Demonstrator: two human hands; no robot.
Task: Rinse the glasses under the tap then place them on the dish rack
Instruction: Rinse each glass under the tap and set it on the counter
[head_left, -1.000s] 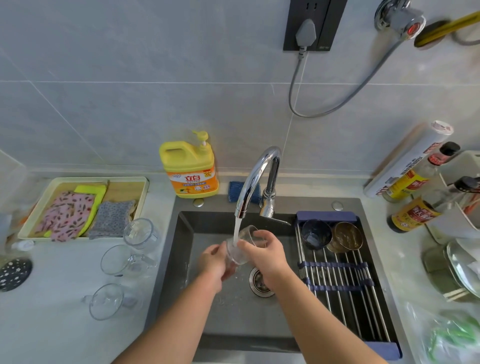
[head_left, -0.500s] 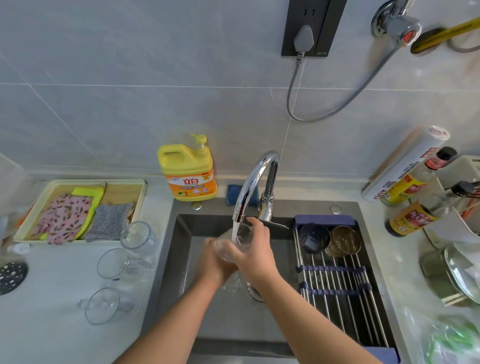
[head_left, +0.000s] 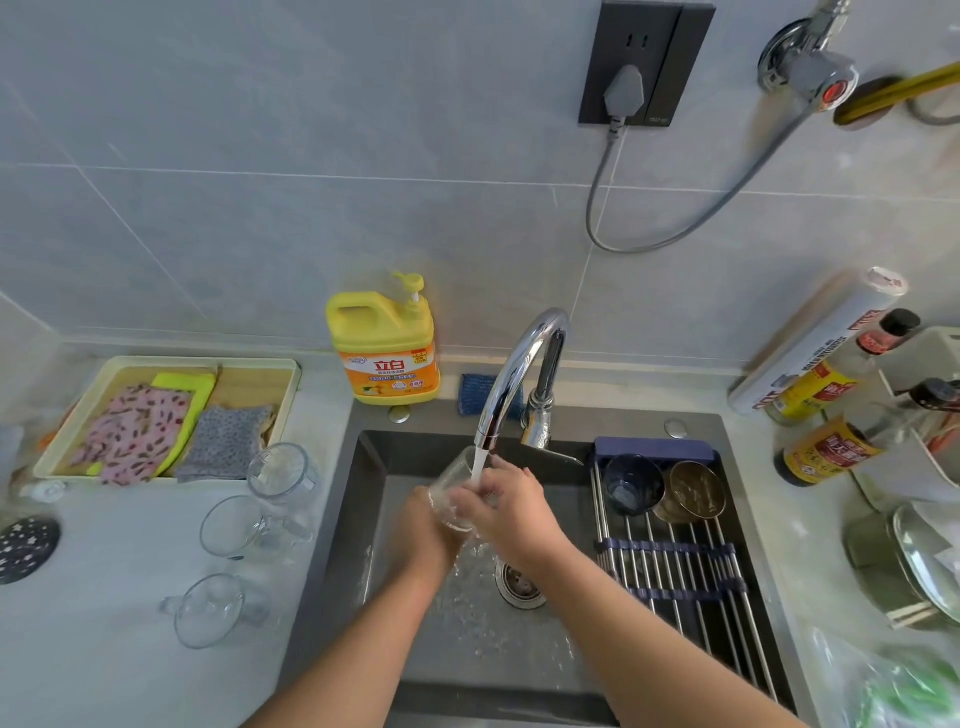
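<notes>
The clear glass (head_left: 453, 488) sits tilted just under the spout of the tap (head_left: 519, 374), over the middle of the sink (head_left: 371, 499), and the stream of water (head_left: 480, 467) runs down onto it and onto the fingers around it. Which end is the mouth is hard to tell through the water and the hands. The left hand (head_left: 422, 535) cups the glass from the left and below with its fingers curled round it; the right hand (head_left: 514, 506) grips it from the right, fingers wrapped over its near side. Water splashes on the sink floor beside the drain (head_left: 519, 584). The dish rack (head_left: 675, 577) spans the right part of the sink, and at its far end a dark blue glass (head_left: 631, 486) and a brown glass (head_left: 694, 491) lie side by side, touching. On the counter left of the sink lie three handled glasses (head_left: 234, 527), clear, close together in a loose row. Behind them a tray (head_left: 291, 384) holds folded cloths, and a yellow detergent bottle (head_left: 384, 353) stands against the wall just left of the tap.
</notes>
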